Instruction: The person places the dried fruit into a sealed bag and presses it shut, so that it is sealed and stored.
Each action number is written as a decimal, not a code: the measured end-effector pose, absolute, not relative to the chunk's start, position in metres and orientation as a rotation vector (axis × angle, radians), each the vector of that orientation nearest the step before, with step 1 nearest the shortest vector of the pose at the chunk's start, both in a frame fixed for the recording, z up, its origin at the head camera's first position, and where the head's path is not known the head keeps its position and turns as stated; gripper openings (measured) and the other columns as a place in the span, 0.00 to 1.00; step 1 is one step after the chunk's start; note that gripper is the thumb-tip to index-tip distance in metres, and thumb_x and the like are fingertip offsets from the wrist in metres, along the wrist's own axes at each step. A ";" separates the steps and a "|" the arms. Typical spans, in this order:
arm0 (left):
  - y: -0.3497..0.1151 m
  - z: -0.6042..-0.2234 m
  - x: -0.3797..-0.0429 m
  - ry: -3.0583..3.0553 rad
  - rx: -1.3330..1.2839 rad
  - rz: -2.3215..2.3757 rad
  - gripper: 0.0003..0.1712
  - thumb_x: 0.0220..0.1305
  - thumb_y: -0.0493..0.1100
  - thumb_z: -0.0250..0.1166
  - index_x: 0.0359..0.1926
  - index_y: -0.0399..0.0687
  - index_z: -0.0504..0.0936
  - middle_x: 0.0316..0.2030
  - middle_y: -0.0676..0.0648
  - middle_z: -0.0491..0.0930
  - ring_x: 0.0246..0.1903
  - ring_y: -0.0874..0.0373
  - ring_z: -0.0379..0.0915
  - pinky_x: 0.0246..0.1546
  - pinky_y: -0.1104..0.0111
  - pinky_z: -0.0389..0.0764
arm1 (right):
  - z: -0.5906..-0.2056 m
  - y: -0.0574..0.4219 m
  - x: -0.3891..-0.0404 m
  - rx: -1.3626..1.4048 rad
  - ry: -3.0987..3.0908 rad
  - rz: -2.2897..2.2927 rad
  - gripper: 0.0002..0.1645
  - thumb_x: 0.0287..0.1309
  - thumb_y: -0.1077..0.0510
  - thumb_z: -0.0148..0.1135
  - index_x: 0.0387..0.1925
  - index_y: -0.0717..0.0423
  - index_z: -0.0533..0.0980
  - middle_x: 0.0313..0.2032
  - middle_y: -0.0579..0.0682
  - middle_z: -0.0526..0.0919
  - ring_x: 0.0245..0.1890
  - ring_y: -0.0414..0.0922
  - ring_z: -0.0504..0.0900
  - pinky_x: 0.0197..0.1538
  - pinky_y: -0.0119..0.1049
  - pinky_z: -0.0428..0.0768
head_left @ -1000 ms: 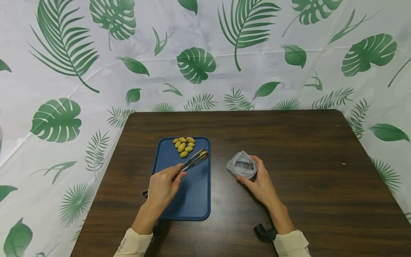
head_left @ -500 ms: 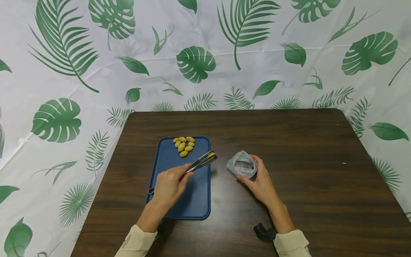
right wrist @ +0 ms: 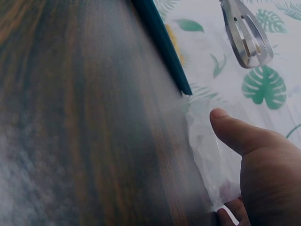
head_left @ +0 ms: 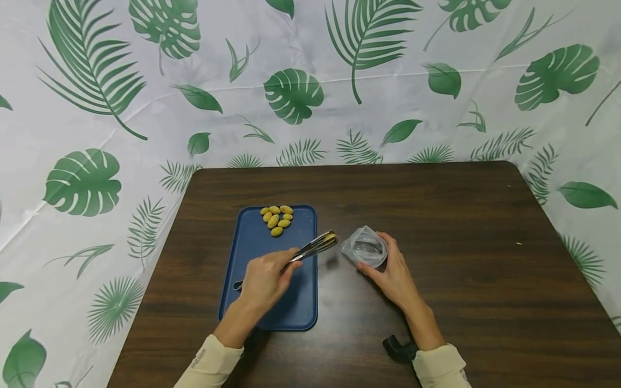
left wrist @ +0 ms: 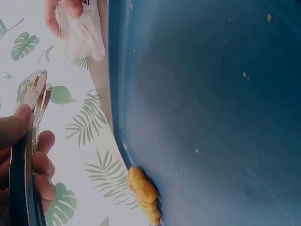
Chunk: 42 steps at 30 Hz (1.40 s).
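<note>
My left hand (head_left: 266,280) grips metal tongs (head_left: 310,249) whose slotted tips pinch one yellow, nut-like piece (head_left: 330,236). The tips reach past the tray's right edge, just left of a clear plastic bag (head_left: 365,247). That bag stands on the table with its mouth facing up, and my right hand (head_left: 395,275) holds it from the right, thumb at the near side and fingers round the far side. On the blue tray (head_left: 291,318), several more yellow pieces (head_left: 274,220) lie bunched at the far end. In the left wrist view, fingers and thumb wrap the tongs (left wrist: 35,110).
The dark wooden table (head_left: 436,215) runs back to a white cloth (head_left: 218,134) with green leaf prints. A tiny pale scrap (head_left: 519,243) lies on the table at the right. A black strap piece (head_left: 400,349) sits at my right wrist.
My left hand has moved right with the tongs, carrying the yellow piece from over the tray to beside the bag. My right hand and the bag have stayed in place.
</note>
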State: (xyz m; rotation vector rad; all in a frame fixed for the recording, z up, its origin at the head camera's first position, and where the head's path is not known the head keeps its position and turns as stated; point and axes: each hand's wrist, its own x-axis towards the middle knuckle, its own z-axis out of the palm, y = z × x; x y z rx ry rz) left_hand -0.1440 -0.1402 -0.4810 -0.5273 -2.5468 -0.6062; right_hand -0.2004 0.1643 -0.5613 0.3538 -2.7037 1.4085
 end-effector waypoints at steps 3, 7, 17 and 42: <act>-0.137 -0.481 -0.145 -2.549 -0.543 -0.609 0.15 0.60 0.44 0.77 0.47 0.45 0.90 0.38 0.47 0.92 0.33 0.55 0.89 0.30 0.61 0.86 | -0.561 0.164 -0.200 0.342 -2.714 1.410 0.55 0.54 0.47 0.80 0.75 0.53 0.58 0.67 0.63 0.73 0.66 0.63 0.72 0.64 0.65 0.69; -0.132 -0.481 -0.147 -2.547 -0.567 -0.615 0.15 0.60 0.45 0.77 0.47 0.45 0.90 0.37 0.49 0.92 0.30 0.57 0.88 0.27 0.63 0.84 | -0.562 0.165 -0.201 0.329 -2.727 1.411 0.55 0.54 0.46 0.80 0.75 0.52 0.58 0.68 0.62 0.72 0.66 0.63 0.72 0.64 0.65 0.69; -0.121 -0.482 -0.151 -2.526 -0.619 -0.604 0.15 0.59 0.45 0.77 0.46 0.46 0.90 0.36 0.49 0.92 0.32 0.58 0.88 0.28 0.64 0.85 | -0.562 0.166 -0.201 0.335 -2.714 1.407 0.55 0.54 0.47 0.80 0.75 0.53 0.58 0.67 0.62 0.74 0.65 0.64 0.73 0.63 0.65 0.70; -0.098 -0.480 -0.166 -2.575 -0.682 -0.621 0.13 0.66 0.49 0.71 0.47 0.49 0.90 0.36 0.51 0.91 0.29 0.59 0.86 0.26 0.64 0.83 | -0.560 0.167 -0.200 0.322 -2.722 1.417 0.55 0.53 0.46 0.80 0.75 0.51 0.59 0.66 0.60 0.75 0.63 0.63 0.74 0.63 0.64 0.69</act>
